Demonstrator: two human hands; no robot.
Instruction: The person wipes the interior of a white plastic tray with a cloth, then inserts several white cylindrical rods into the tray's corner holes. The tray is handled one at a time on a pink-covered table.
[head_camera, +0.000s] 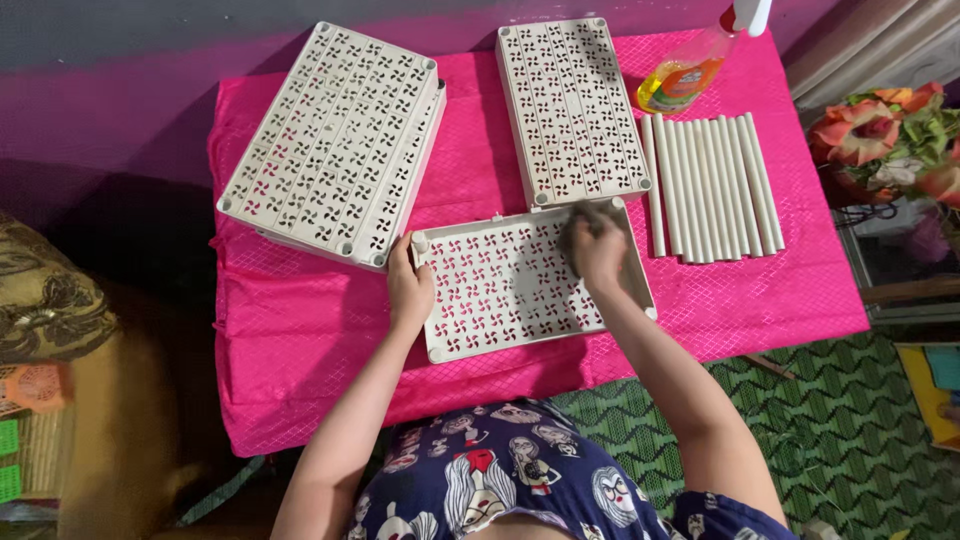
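**Cloth on a perforated panel**

A cream perforated panel (505, 285) lies flat on the pink tablecloth (300, 340). The right hand (598, 250) presses a grey cloth (590, 222) onto it; the left hand (408, 290) grips its left edge. Stacked panels (335, 140), white tubes (715, 185) and a spray bottle (690, 70) of yellow liquid lie beyond.

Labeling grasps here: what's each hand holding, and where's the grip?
Left hand grips the white perforated panel at its left edge. Right hand presses a grey cloth onto the panel's upper right area; cloth bunched under the fingers.
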